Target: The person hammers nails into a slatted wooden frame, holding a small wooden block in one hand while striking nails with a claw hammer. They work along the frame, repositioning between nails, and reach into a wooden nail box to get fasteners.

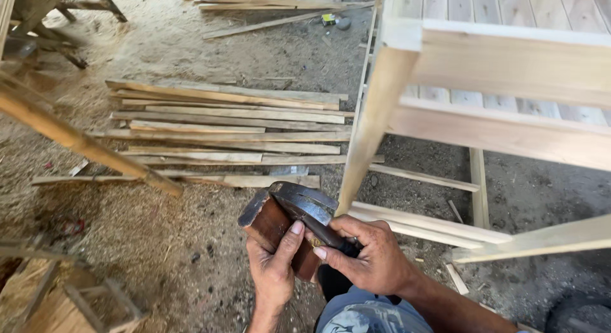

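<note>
A dark reddish-brown wooden block [264, 218], like the body of a hand plane, rests in my left hand [275, 269], whose thumb presses its side. My right hand [369, 253] grips a dark metal hammer-like tool [309, 206] by its handle, its curved grey head lying across the top of the block. Both hands are low in the middle of the view, above my knee in blue fabric [369, 314]. Just beyond them stands the pale leg [375, 117] of an unfinished wooden frame.
The pale wooden frame [509, 66] with slats fills the upper right. A stack of thin wooden strips [229, 132] lies on the sawdust-covered floor. A long pole [76, 139] crosses at left. More wooden pieces [70, 301] sit lower left.
</note>
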